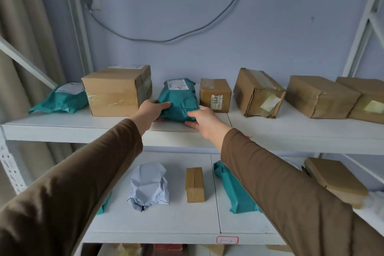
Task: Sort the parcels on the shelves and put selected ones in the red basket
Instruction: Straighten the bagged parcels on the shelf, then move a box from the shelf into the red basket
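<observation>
A teal plastic parcel (178,97) with a white label lies on the upper white shelf (62,127), between a large cardboard box (116,91) and a small box marked 6649 (215,94). My left hand (150,111) grips its near left corner. My right hand (200,119) grips its near right corner, thumb on top and fingers under the edge. The red basket is not in view.
The upper shelf also holds another teal bag (62,98) at far left and three worn cardboard boxes (259,93) (320,96) (365,100) to the right. On the lower shelf (166,230) lie a grey-blue bag (148,186), a narrow box (194,184), a teal bag (234,191) and a flat box (334,178).
</observation>
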